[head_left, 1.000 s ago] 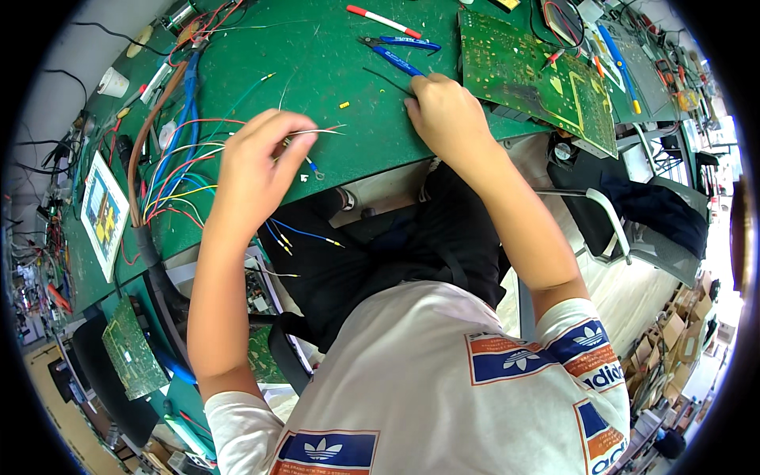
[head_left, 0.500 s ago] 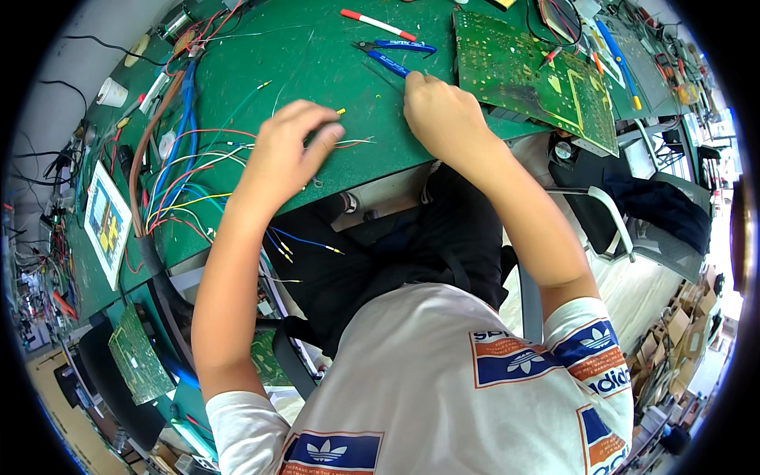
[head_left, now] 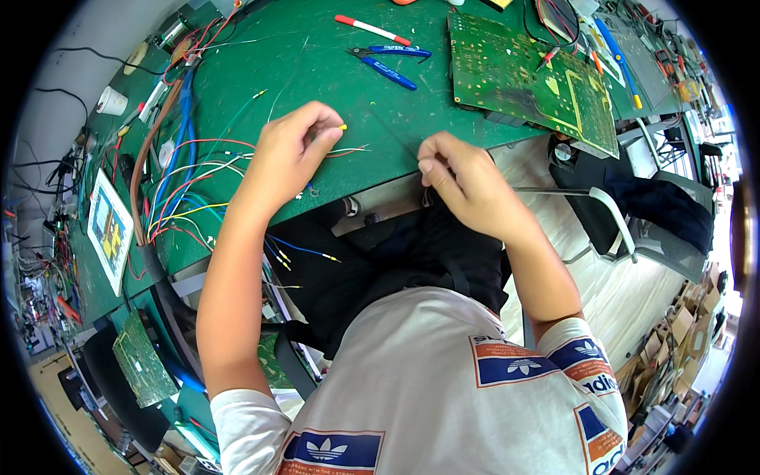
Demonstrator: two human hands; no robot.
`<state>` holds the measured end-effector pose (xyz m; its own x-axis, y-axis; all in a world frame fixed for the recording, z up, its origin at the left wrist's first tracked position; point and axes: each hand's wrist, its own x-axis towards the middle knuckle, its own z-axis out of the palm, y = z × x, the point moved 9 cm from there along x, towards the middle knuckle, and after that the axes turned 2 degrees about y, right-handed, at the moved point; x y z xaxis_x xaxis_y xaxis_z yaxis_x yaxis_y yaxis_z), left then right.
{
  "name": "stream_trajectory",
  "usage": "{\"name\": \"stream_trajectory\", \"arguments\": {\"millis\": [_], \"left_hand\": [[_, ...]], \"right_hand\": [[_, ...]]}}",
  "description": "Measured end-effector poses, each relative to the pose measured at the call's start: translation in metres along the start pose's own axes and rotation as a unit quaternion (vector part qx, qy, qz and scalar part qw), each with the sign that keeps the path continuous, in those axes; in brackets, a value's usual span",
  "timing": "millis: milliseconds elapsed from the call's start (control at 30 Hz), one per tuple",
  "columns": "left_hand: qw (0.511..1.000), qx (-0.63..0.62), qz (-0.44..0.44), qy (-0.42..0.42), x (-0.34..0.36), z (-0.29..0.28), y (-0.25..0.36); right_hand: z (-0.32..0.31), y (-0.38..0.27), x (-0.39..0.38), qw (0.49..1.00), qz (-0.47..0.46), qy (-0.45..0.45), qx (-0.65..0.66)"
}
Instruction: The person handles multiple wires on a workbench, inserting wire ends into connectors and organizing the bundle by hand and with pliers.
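Observation:
My left hand [head_left: 294, 152] is closed in a pinch on a small yellow wire sleeve [head_left: 343, 127] that peeks out at its fingertips. Loose wires [head_left: 229, 158] in red, white and other colours fan out beneath and beside that hand. Nearer the table's front edge, my right hand [head_left: 463, 178] has its fingers curled together. A faint thin dark line runs from its fingertips across the table; whether it is a held thing I cannot make out. Blue-handled side cutters [head_left: 392, 63] lie beyond both hands, with a red and white marker [head_left: 372, 30] behind them.
A large green circuit board [head_left: 530, 75] lies at the right. On the left, a thick cable bundle [head_left: 146, 150] crosses the table beside a tilted display panel [head_left: 109, 226] and a white cup [head_left: 112, 100]. A chair [head_left: 649, 214] stands off to the right.
My right hand has left the cutters' handle and come back toward me, its fingers now together. My left fingers have closed on the yellow sleeve.

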<state>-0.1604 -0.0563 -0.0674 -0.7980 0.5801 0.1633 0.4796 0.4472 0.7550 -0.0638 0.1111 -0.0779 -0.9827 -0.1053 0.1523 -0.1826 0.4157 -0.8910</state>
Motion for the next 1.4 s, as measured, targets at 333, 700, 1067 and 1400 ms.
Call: {"name": "stream_trajectory", "arguments": {"millis": [333, 700, 1067, 1400], "left_hand": [[0.969, -0.237, -0.070, -0.015, -0.028, -0.011, 0.005], [0.973, -0.227, -0.017, -0.024, -0.034, -0.014, 0.017], [0.980, -0.194, 0.013, -0.031, -0.037, -0.017, 0.024], [0.973, -0.224, -0.049, -0.033, -0.043, -0.015, 0.015]], "right_hand": [[0.016, -0.024, -0.010, 0.992, -0.081, -0.040, -0.090], [0.018, -0.025, -0.013, 0.990, -0.085, -0.052, -0.099], [0.014, -0.032, -0.017, 0.991, -0.092, -0.041, -0.092], [0.014, -0.038, -0.019, 0.989, -0.107, -0.026, -0.101]]}}
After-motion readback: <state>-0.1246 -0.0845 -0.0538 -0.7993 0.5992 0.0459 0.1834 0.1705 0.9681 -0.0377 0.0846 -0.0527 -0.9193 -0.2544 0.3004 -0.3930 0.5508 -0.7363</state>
